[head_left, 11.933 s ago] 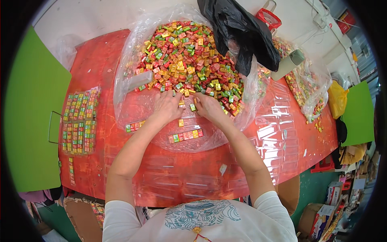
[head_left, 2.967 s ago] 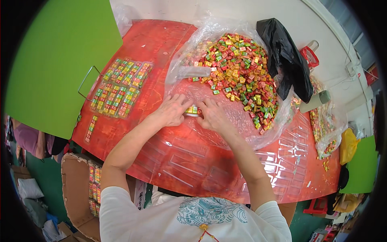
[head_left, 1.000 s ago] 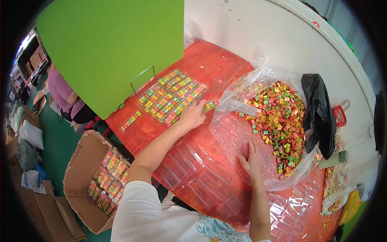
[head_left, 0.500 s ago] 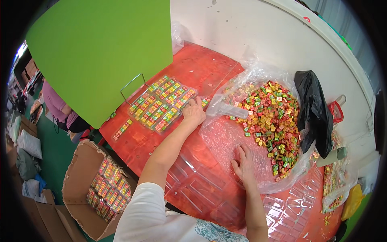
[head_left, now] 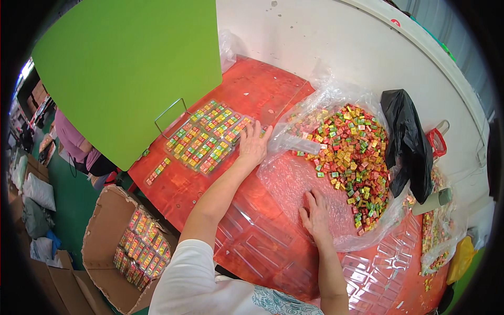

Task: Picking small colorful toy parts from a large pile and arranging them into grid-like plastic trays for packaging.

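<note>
**Filling candy trays by hand, two-handed setup**

Standing next to this bench and the layout makes sense. The left hand is stretched out flat, fingers spread, resting on the near edge of the filled tray, which sits at the left side of the red bench by the green board. It grips nothing that I can see, it looks like it's just pressing or steadying the tray. The right hand lies open, palm down on the clear plastic sheet, holding nothing, probably pinning the sheet so it doesn't slide.

The candy pile sits on that sheet just right of the tray, so both are within easy reach. Empty trays lie nearer the person, and a box with packed trays waits on the floor below the left side. A black bag lies beyond the pile.
</note>
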Tool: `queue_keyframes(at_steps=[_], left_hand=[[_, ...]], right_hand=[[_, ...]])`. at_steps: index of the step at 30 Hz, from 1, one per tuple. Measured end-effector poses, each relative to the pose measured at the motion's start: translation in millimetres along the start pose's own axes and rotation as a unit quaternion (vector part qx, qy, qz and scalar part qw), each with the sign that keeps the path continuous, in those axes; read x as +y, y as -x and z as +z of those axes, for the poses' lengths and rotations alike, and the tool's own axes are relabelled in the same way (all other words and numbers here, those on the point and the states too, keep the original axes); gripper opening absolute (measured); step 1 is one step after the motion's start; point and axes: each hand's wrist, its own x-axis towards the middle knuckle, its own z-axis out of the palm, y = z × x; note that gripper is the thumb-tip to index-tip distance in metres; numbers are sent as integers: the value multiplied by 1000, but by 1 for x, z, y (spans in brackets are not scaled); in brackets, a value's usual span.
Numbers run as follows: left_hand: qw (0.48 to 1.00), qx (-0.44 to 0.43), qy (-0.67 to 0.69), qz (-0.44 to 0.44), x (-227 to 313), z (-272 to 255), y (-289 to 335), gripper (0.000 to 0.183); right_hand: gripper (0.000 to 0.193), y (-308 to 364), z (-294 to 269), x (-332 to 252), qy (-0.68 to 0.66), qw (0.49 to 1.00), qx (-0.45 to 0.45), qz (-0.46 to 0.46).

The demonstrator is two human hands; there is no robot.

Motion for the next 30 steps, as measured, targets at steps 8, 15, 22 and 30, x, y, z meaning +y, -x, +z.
queue_keyframes(at_steps=[8,15,22,30], left_hand=[[990,-130,10,-49,-13,7,-5,58],[996,-39,9,84,-1,-3,13,54],[970,-99,-27,221,-19,4,26,53],[961,-155,-50,225,-23,11,16,53]], right_hand=[[51,1,2,-2,8,1000,-1,-8],[50,0,1,-3,16,1000,2,-5],[50,-1,-1,-7,24,1000,-3,0],[50,3,-1,-6,27,1000,11,2]])
